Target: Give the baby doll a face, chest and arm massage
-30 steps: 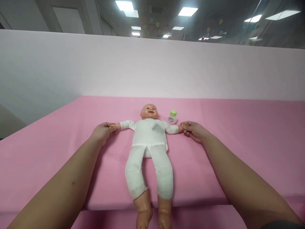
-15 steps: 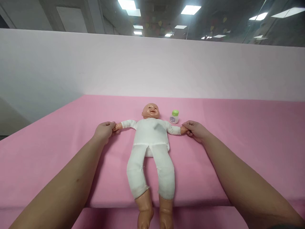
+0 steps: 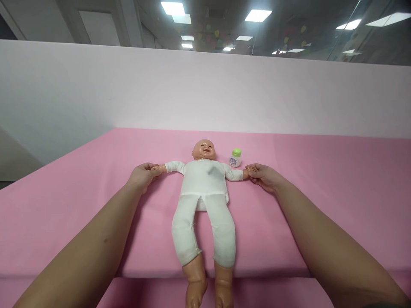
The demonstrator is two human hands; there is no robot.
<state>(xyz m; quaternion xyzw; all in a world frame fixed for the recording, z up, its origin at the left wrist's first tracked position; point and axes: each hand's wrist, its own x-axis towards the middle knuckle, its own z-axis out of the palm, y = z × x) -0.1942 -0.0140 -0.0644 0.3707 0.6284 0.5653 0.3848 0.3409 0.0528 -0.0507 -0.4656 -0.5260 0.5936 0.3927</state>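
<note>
A baby doll (image 3: 204, 179) with a white cloth body lies face up, its arms stretched out to both sides and its feet hanging past the front edge of the pink surface. My left hand (image 3: 143, 175) is closed on the doll's hand (image 3: 159, 169) at the left. On the other side, my right hand (image 3: 265, 176) pinches the doll's other hand (image 3: 249, 172) between thumb and fingers. Close to the doll's head, between it and my right hand, stands a small clear bottle with a green cap (image 3: 235, 158).
The pink padded surface (image 3: 321, 184) spreads under the doll and drops off at its front edge. Behind it rises a white wall panel (image 3: 224, 94). Above the panel, dark glass (image 3: 212, 30) shows ceiling lights.
The fingers of my right hand have shifted slightly, and more of the doll's fingers show there. My left hand's grip has changed a little. The doll and bottle stay in place.
</note>
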